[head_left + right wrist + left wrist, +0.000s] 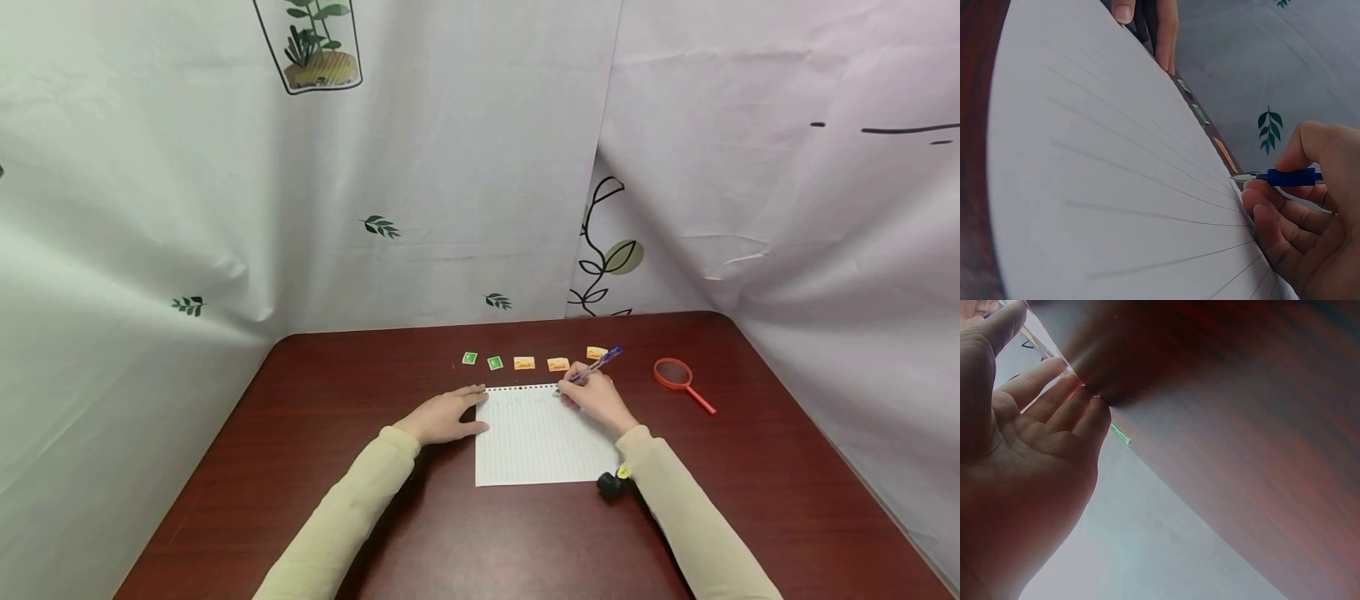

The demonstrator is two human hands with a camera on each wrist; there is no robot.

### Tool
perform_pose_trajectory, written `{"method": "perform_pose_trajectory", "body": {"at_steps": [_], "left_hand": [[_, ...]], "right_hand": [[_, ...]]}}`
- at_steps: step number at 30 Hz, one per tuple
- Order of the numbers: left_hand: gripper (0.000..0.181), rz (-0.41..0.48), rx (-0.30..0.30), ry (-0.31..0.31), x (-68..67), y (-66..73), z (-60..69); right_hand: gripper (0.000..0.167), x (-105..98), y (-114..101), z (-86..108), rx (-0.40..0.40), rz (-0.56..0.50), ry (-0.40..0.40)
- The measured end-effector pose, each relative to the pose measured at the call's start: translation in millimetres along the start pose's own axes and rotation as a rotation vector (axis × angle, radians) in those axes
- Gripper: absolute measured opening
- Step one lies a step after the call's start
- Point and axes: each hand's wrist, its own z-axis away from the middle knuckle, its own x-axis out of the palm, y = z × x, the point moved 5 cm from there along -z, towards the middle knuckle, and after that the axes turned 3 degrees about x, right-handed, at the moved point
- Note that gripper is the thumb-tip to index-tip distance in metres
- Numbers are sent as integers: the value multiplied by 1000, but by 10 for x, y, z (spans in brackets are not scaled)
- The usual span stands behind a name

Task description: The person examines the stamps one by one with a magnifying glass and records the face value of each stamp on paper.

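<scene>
A lined sheet of paper [543, 442] with a row of holes along its far edge lies on the table, with faint marks on its top line. The left hand [447, 416] rests at the sheet's left edge, fingers extended, as the left wrist view also shows for the hand [1041, 437]. In the right hand [597, 401] a blue pen [611, 354] is pinched, its tip at the upper part of the sheet. The right wrist view shows the hand [1310, 212] gripping the pen [1291, 177], the tip at the paper [1116, 156].
Beyond the sheet lie two green cards [469, 358] and several orange ones [524, 363]. A red magnifying glass [673, 374] lies to the right. A small black object [610, 486] is by the right sleeve. Printed cloth [450, 167] hangs behind the table.
</scene>
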Motion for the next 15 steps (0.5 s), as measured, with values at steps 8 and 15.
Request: {"method": "perform_pose_trajectory", "body": {"at_steps": [8, 15], "left_hand": [[66, 10, 0, 0, -5, 22, 10], [66, 7, -3, 11, -1, 12, 9]], "right_hand": [[10, -1, 2, 9, 19, 53, 29], [11, 7, -17, 19, 10, 61, 16]]}}
